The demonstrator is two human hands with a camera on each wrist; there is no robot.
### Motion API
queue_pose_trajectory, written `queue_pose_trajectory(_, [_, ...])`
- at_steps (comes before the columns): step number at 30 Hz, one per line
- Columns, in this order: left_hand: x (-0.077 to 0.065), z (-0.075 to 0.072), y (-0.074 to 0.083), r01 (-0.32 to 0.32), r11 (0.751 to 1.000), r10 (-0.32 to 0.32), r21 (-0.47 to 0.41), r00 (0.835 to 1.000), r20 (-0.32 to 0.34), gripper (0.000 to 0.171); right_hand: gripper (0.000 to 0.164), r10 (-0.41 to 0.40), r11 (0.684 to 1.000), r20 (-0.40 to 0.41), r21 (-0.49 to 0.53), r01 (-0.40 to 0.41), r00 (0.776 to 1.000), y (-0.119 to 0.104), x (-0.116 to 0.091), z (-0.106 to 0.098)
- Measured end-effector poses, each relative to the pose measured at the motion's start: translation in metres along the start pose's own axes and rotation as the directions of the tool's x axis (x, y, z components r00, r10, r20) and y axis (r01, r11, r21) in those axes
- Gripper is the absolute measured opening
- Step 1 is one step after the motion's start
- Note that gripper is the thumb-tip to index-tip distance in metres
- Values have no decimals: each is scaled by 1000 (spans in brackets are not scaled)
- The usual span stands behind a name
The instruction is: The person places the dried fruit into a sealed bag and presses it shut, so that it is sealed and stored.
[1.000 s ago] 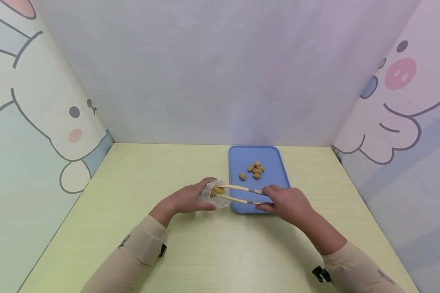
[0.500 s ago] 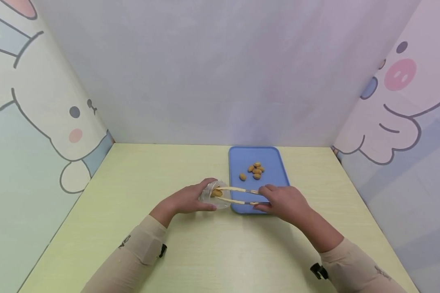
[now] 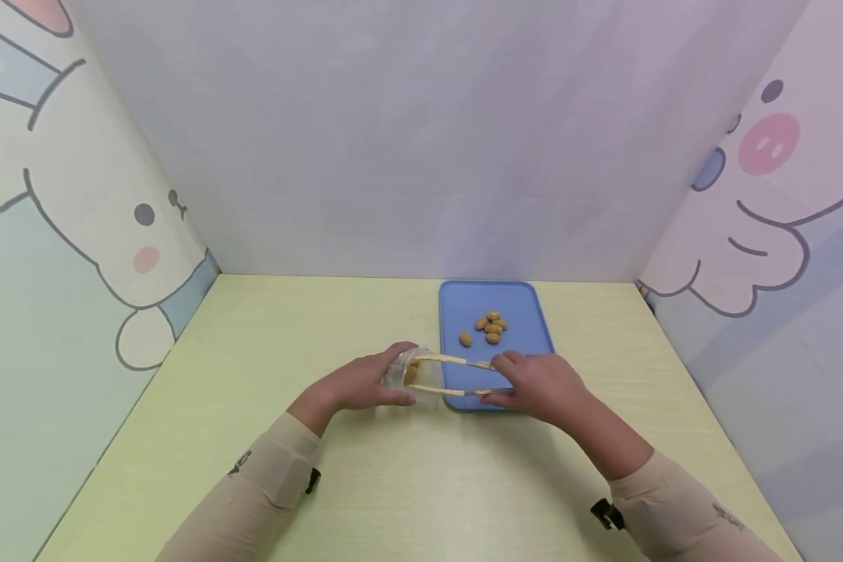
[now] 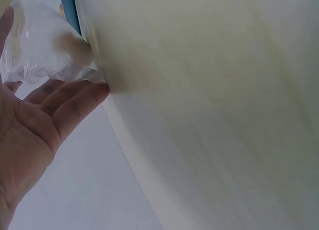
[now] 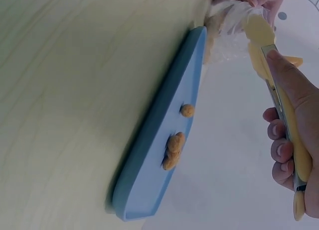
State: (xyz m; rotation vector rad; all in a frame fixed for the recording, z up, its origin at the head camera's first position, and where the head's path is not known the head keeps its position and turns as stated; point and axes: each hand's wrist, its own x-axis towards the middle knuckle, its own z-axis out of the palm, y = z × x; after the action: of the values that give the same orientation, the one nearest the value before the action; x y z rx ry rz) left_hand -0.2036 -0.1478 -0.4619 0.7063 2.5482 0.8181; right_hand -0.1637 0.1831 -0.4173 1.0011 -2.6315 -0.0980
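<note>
In the head view, my left hand (image 3: 361, 381) holds a clear plastic bag (image 3: 432, 378) with its mouth turned to the right. Brown oval nuts (image 3: 410, 373) show inside it; the left wrist view shows the bag's crinkled film (image 4: 42, 46) between thumb and fingers. My right hand (image 3: 537, 386) grips yellow-ended tongs (image 3: 442, 359) around the metal middle. The tongs' two arms stand apart, their tips inside the bag's mouth at either side of the nuts. The right wrist view shows the thumb pressing the upper arm of the tongs (image 5: 286, 108).
A blue tray (image 3: 457, 300) lies on the pale wooden table (image 3: 309, 320), beneath the tongs and right hand. Several brown nuts (image 3: 492, 329) are clustered on it, with one single nut (image 3: 466, 339) left of them. Walls with cartoon animals stand at both sides, a plain wall behind.
My right hand has shifted slightly left, taking the tongs' tips deeper into the bag. The tongs' arms have spread a little wider. The left hand and the nuts on the tray stay put.
</note>
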Motion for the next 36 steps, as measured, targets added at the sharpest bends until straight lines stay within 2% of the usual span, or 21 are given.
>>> queue_pose_trajectory(6, [-1,0,1,19,1000,-19,6,1000,-3,90,50,14,999,-29,40,-13,999,11,-5,-8])
queue_pose_trajectory(13, [0,-1,2,24,999,-24,26,1000,-2,91,52,51,996,-58,79,-46,997,37,-18,-22])
queue_pose_trajectory(15, [-1,-1,2,28,999,-28,35,1000,-3,92,53,80,994,-66,78,-74,995,45,-22,-26])
queue_pose_trajectory(17, [0,-1,1,29,999,-29,39,1000,-3,92,53,134,988,-40,87,-130,990,51,-24,-28])
queue_pose_trajectory(19, [0,-1,1,30,999,-30,41,1000,-3,92,54,198,975,11,104,-198,980,57,-27,-28])
queue_pose_trajectory(23, [1,1,2,20,999,-20,32,1000,-1,91,54,321,930,142,138,-340,936,71,-31,-25])
queue_pose_trajectory(25, [1,1,2,20,999,-20,30,1000,0,91,54,358,911,185,144,-385,915,78,-32,-21])
queue_pose_trajectory(28, [1,1,2,22,999,-22,31,1000,-2,91,55,393,892,216,147,-427,894,87,-36,-16])
queue_pose_trajectory(36, [0,-2,3,25,999,-25,33,1000,0,89,59,449,852,257,167,-496,856,103,-44,-8])
